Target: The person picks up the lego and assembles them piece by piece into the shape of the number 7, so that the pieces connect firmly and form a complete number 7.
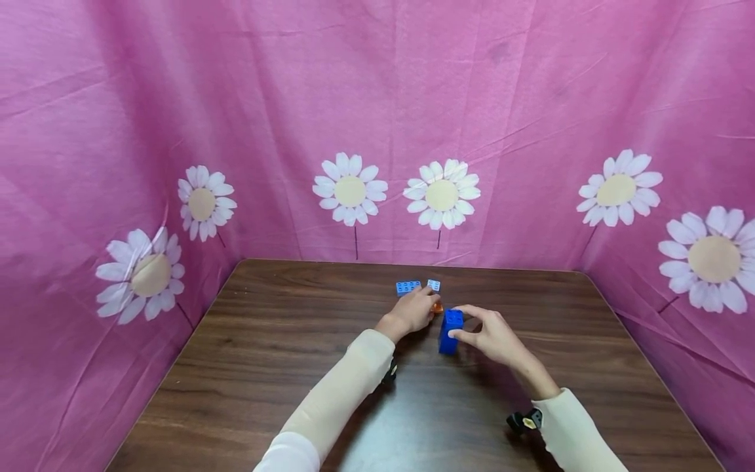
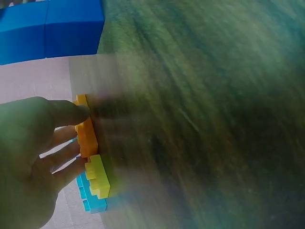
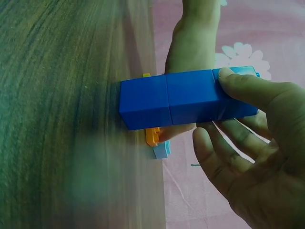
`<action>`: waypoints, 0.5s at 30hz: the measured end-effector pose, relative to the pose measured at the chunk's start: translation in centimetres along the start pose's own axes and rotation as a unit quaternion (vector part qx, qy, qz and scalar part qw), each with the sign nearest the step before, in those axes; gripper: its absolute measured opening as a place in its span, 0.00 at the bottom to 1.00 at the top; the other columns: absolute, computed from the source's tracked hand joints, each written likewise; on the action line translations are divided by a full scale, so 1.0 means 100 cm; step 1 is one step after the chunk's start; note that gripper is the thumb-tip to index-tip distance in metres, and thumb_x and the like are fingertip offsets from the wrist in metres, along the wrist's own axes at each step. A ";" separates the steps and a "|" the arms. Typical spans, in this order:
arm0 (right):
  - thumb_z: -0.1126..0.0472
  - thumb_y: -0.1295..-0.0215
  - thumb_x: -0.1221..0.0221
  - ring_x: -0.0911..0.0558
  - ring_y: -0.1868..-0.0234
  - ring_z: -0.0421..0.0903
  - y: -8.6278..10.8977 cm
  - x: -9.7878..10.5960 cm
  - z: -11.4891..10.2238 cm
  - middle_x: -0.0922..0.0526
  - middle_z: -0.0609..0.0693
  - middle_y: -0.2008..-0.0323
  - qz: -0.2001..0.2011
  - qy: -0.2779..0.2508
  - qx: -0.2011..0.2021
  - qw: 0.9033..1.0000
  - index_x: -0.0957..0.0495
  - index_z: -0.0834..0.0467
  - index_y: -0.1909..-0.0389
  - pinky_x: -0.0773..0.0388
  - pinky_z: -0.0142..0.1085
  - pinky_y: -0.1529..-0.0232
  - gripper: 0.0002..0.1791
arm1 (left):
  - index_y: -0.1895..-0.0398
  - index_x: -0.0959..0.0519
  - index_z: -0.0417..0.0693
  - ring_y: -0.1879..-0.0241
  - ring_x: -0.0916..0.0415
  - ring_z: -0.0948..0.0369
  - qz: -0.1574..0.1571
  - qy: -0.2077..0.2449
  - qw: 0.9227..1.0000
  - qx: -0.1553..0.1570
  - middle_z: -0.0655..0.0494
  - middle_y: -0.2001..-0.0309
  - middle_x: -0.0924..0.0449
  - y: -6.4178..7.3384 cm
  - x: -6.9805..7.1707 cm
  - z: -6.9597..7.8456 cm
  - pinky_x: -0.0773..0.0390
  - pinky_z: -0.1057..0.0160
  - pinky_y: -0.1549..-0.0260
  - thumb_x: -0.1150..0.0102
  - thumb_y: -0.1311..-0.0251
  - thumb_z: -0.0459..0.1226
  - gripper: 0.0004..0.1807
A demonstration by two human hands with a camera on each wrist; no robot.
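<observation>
An upright stack of dark blue toy bricks (image 1: pixel 451 331) is in my right hand (image 1: pixel 494 335), thumb on one side and fingers on the other. Whether its base touches the table cannot be told. Just left of and beyond it, my left hand (image 1: pixel 415 310) reaches down to an orange toy brick (image 2: pixel 86 135). In the left wrist view the thumb and fingers pinch that brick low over the table. Beside it lies a yellow brick (image 2: pixel 98 176), hidden behind the hand in the head view. A blue eight-stud brick (image 1: pixel 408 288) and a small pale blue brick (image 1: pixel 433 285) lie just beyond the left hand.
The brown wood-grain table (image 1: pixel 265 341) carries all the bricks. A pink curtain (image 1: pixel 283 131) printed with white daisies stands along its back and both sides. Each wrist wears a dark camera, such as the right wrist camera (image 1: pixel 523 421).
</observation>
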State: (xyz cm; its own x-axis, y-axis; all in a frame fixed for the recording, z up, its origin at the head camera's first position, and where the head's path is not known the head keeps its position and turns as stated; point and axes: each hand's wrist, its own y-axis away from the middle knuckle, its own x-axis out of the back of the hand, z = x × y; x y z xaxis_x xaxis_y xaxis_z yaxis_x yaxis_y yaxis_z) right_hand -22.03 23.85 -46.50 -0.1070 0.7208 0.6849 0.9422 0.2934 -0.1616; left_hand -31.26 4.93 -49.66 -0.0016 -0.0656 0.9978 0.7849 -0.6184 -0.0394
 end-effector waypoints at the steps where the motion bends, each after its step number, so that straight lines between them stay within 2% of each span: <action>1: 0.48 0.42 0.32 0.18 0.60 0.50 0.000 0.001 0.001 0.14 0.51 0.58 -0.001 0.002 0.003 1.000 0.22 0.54 0.44 0.21 0.30 0.68 0.26 | 0.39 0.25 0.57 0.35 0.30 0.56 0.003 -0.002 1.000 -0.003 0.57 0.37 0.26 0.000 -0.001 0.000 0.32 0.59 0.32 0.40 0.34 0.44 0.21; 4: 0.49 0.42 0.32 0.18 0.58 0.53 0.001 0.004 0.001 0.14 0.50 0.58 -0.003 0.003 0.009 1.000 0.21 0.53 0.45 0.21 0.31 0.68 0.25 | 0.40 0.24 0.57 0.36 0.29 0.58 0.009 0.000 1.000 -0.012 0.57 0.37 0.24 -0.002 -0.003 0.001 0.33 0.59 0.32 0.39 0.35 0.43 0.20; 8: 0.48 0.42 0.32 0.18 0.58 0.53 0.001 0.006 0.002 0.14 0.50 0.58 -0.006 0.003 0.011 1.000 0.21 0.53 0.45 0.21 0.31 0.68 0.25 | 0.40 0.24 0.57 0.36 0.29 0.59 0.011 0.010 1.000 -0.007 0.58 0.38 0.24 -0.002 -0.005 0.001 0.33 0.59 0.31 0.38 0.36 0.43 0.21; 15: 0.46 0.42 0.32 0.18 0.59 0.50 0.000 0.003 0.003 0.14 0.50 0.58 -0.004 0.004 0.005 1.000 0.21 0.52 0.45 0.21 0.31 0.68 0.27 | 0.40 0.24 0.54 0.50 0.23 0.62 0.008 0.029 0.999 0.019 0.60 0.50 0.18 0.000 -0.003 -0.001 0.22 0.64 0.46 0.38 0.36 0.44 0.21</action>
State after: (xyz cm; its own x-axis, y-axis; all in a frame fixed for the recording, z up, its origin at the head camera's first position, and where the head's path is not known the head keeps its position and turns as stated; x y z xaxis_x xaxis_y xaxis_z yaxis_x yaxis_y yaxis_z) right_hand -22.14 24.30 -46.53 -0.1110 0.7132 0.6921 0.9384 0.3046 -0.1633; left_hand -31.29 4.90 -49.92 -0.0238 -0.1220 0.9922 0.8076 -0.5874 -0.0529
